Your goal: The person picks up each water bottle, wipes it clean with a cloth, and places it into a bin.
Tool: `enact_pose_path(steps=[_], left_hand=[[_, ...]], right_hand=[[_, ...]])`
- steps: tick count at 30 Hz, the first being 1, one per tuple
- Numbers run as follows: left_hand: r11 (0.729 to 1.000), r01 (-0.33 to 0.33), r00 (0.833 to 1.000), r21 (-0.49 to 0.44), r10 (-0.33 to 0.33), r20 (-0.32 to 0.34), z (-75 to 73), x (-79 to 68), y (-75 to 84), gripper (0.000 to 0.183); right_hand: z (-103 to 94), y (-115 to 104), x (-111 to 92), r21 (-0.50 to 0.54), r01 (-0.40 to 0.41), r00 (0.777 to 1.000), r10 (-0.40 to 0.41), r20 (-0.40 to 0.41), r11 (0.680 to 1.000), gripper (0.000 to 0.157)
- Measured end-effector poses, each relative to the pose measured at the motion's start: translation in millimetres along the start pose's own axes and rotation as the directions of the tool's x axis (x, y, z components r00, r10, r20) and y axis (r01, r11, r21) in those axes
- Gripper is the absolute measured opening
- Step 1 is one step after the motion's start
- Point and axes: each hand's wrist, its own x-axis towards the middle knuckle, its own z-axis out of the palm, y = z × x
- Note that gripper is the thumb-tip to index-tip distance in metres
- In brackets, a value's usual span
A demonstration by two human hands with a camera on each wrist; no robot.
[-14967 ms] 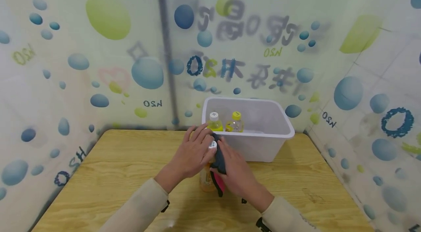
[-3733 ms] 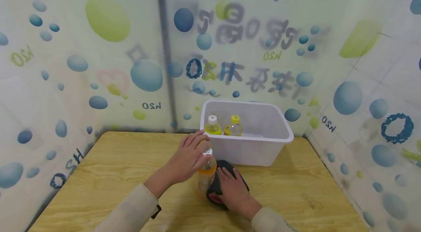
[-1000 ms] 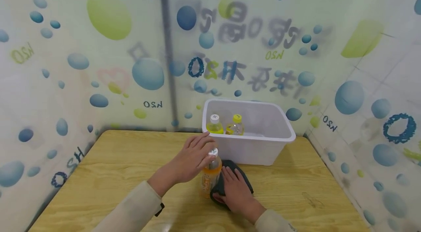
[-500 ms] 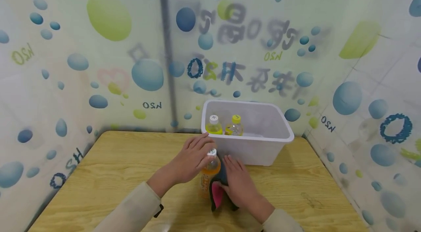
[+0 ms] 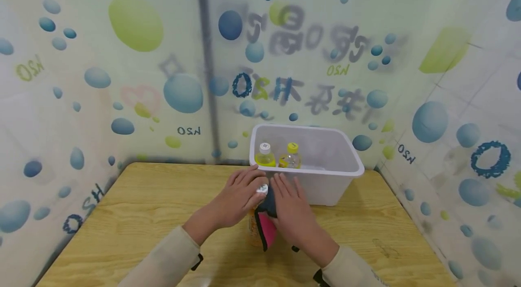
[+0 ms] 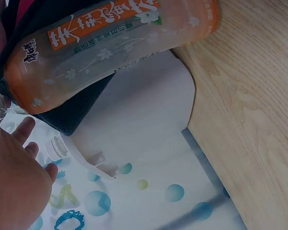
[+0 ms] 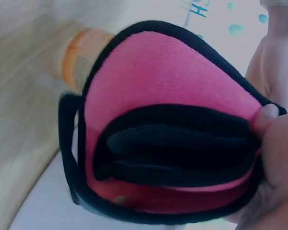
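An orange-labelled drink bottle (image 5: pixel 253 229) with a white cap stands upright on the table. My left hand (image 5: pixel 225 203) grips its neck from above, with the thumb and fingers beside the cap. My right hand (image 5: pixel 296 212) holds a dark fabric pad (image 7: pixel 149 72) with pink lining and black trim against the bottle's right side. In the right wrist view, the thumb (image 7: pixel 266 117) hooks over the pad's edge, and a dark pocket opens on its pink face. The left wrist view shows the bottle's label, with the dark pad behind it.
A white plastic bin (image 5: pixel 325 190) stands just behind the hands. Inside are a white-capped bottle (image 5: pixel 265 158) with yellow contents and a clear, yellow-capped bottle (image 5: pixel 291 160). Patterned walls (image 5: pixel 183 43) enclose the wooden table (image 5: pixel 163 201) at the back and sides.
About a second ago the pad lay low to the bottle's right under my right hand. My right hand has raised it up along the bottle towards the neck. The left hand keeps its place.
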Motion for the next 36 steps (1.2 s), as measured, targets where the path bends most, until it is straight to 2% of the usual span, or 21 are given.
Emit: enact_pose_path(steps=[4,9,16,21,28,31,36], left_hand=[[1.0,0.003,1.0,-0.001,-0.003,0.003,0.9,0.5,0.4,0.039],[1.0,0.017,1.0,-0.022,-0.017,0.004,0.8,-0.7,0.9,0.039],[0.999,0.016,1.0,-0.032,-0.016,0.002,2.9,-0.8,0.2,0.041],[0.999,0.014,1.0,-0.037,-0.015,-0.008,1.3,-0.9,0.9,0.04],[0.999,0.023,1.0,-0.031,-0.023,-0.002,-0.8,-1.8,0.9,0.042],[0.999,0.019,1.0,-0.026,-0.019,-0.003,-0.1,-1.6,1.3,0.042],[1.0,0.011,1.0,-0.017,-0.012,-0.014,2.3,-1.2,0.3,0.041]], right_hand=[[-0.8,0.0,-1.4,-0.128,0.011,1.0,-0.011,0.002,0.992,0.087],[2.6,4.1,-4.8,-0.161,0.03,0.999,-0.024,0.038,0.987,0.085],[18.2,9.3,-9.2,-0.09,0.027,0.994,-0.017,0.109,0.996,0.084],[51.7,7.4,-10.4,-0.003,0.009,0.986,-0.009,0.167,1.0,0.08],[91.0,3.0,-13.2,-0.061,0.039,0.978,-0.026,0.205,0.997,0.077],[105.4,3.5,-14.7,-0.019,0.018,0.973,-0.013,0.229,1.0,0.082],[110.1,5.5,-16.0,0.056,-0.019,0.967,0.005,0.255,0.998,0.085]])
